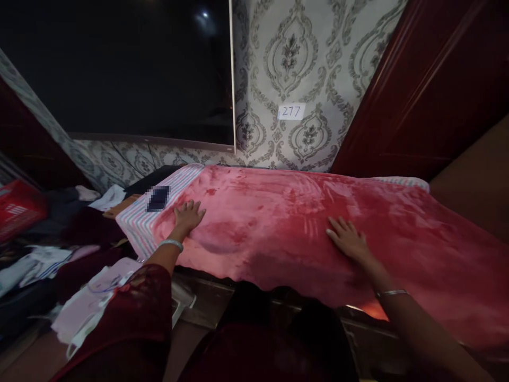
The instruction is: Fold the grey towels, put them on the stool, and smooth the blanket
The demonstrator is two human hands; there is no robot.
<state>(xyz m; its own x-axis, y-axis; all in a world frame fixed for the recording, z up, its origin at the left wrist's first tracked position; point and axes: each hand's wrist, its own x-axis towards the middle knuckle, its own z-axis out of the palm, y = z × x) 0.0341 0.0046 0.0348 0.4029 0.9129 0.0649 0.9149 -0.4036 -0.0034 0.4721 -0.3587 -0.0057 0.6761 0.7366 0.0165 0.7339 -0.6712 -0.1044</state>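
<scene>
A red and pink plush blanket [258, 223] lies spread over a long low surface, its far-left corner showing a striped border. My left hand [190, 216] rests flat on the blanket's left part, fingers spread, close to that striped border. Farther right, my right hand [348, 239] lies on the darker red part with its fingers apart. Neither hand grips anything. Streaks in the pile show around the right hand. On the striped border sits a dark rectangular item [158, 199], blurred out by pixels.
A large black television [139, 74] hangs above the left side. A paper marked 277 [291, 111] is on the patterned wall. Piled clothes [43, 265] and a red bag or box [19, 209] lie at left. Dark red wood panelling [417, 79] stands at right.
</scene>
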